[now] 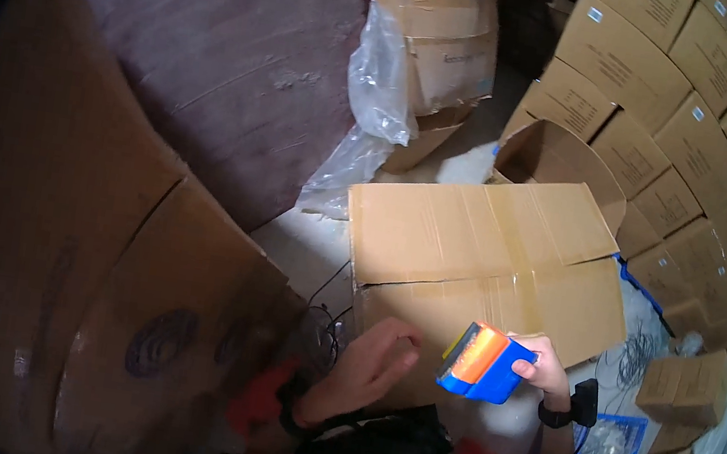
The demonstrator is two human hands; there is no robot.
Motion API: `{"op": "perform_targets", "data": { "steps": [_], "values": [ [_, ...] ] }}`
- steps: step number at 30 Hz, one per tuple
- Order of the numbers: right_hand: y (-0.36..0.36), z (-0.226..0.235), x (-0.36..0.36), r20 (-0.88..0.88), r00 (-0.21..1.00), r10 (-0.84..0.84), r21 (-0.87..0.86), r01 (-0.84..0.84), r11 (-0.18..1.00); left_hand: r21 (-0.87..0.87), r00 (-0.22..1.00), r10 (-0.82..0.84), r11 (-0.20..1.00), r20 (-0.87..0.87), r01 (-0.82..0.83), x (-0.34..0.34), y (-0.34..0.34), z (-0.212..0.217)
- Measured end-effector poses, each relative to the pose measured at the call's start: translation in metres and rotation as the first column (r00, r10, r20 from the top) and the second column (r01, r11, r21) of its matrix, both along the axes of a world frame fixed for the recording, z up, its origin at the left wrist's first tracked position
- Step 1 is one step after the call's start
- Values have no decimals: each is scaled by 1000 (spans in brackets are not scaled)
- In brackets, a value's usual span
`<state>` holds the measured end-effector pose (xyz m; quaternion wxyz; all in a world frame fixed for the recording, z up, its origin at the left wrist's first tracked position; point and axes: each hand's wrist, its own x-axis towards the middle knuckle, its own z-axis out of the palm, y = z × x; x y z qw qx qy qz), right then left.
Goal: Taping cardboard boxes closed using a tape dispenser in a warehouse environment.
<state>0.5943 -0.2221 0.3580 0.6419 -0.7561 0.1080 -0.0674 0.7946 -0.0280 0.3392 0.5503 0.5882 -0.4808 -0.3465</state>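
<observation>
My right hand (545, 371) is closed around a blue and orange tape dispenser (486, 363), its dark, yellow-edged end turned to the left. The dispenser is held over the near part of a large cardboard box (465, 232). Two flaps meet on the box's upper face, and a strip of brown tape crosses them. Left of the dispenser, my left hand (374, 363) hovers by the box's near left corner. Its fingers are loosely bent and apart from the thumb, with nothing visible between them. Dark bands circle both wrists.
Large cardboard (164, 320) rises close on the left, before a dark purplish panel (238, 61). Stacked cartons (652, 91) form a wall at the right. An open carton (560, 152) stands behind the box. Clear plastic sheeting (378, 90) hangs by more cardboard; loose wires (636, 354) lie at right.
</observation>
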Motion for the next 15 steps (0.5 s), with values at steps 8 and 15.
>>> {"op": "perform_targets", "data": {
  "steps": [8,15],
  "values": [
    [8,4,-4,50,996,-77,144,69,987,-430,950,129,903,285,6,-28,1,40],
    [17,3,-31,98,990,-102,104,91,990,-537,889,137,832,436,136,-31,-9,54]
  ]
}}
